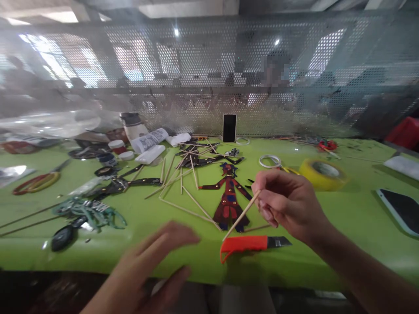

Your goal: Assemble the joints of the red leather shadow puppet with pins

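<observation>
My right hand (284,203) pinches a thin wooden stick (240,217) near its upper end, and the stick slants down to the left. Below the stick's tip lies an orange utility knife (245,244) with its grey blade end pointing right. My left hand (153,257), a little blurred, hovers over the table's front edge with thumb and fingers apart and nothing between them. Beyond the knife, a flat red and dark jointed puppet (229,198) lies with its arms spread. Thin sticks (185,207) run from its left-side hand and lower body.
On the right are yellow tape (322,174), a white ring (270,161) and a phone (401,211). Dark puppet parts (122,185), scissors (37,182), jars (118,146) and a teal stringy bundle (94,213) occupy the left. Another phone (229,128) stands against the perforated screen (196,65).
</observation>
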